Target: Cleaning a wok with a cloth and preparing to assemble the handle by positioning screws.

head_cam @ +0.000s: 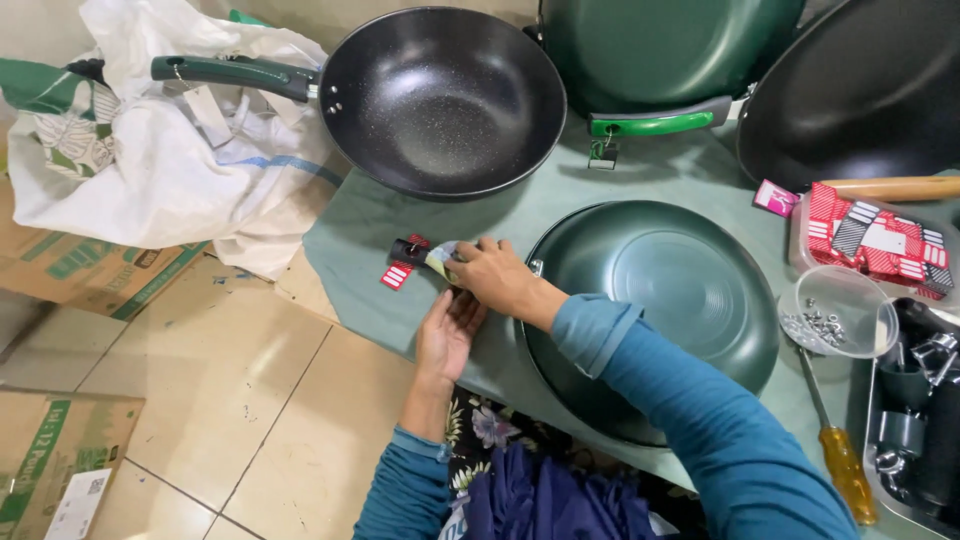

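Lying upturned on the green cloth, the green pan, its black handle jutting left with a red tag hanging. Steadying that handle from both sides, best kept pressed flat. Right hand clamping fingers around the handle's base; left hand cupping beneath, fingers loosely together, screws and screwdriver waiting right.

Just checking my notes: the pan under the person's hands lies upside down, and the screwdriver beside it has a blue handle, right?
Not quite. The head view shows the screwdriver has an orange handle, not blue. The pan under the right hand and left hand does lie upside down.
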